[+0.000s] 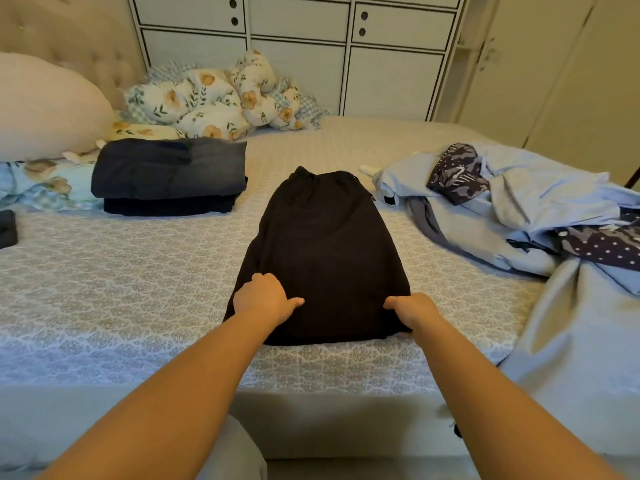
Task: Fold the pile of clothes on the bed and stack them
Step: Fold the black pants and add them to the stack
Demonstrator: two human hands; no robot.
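A black garment (322,244) lies flat and lengthwise in the middle of the bed (121,289), its waistband at the far end. My left hand (265,296) grips its near left edge, fingers curled under the cloth and thumb on top. At the near right corner my right hand (414,311) grips the cloth the same way. A stack of folded dark clothes (169,176) sits at the back left. An unfolded pile of light blue clothes (526,209), with dark patterned pieces in it, lies at the right.
A floral duvet (221,98) is bunched against the white cupboard (298,46) at the back. A pink pillow (45,105) lies at the far left, with a small dark item (7,228) at the left edge. Light blue cloth (571,341) hangs off the bed's right corner.
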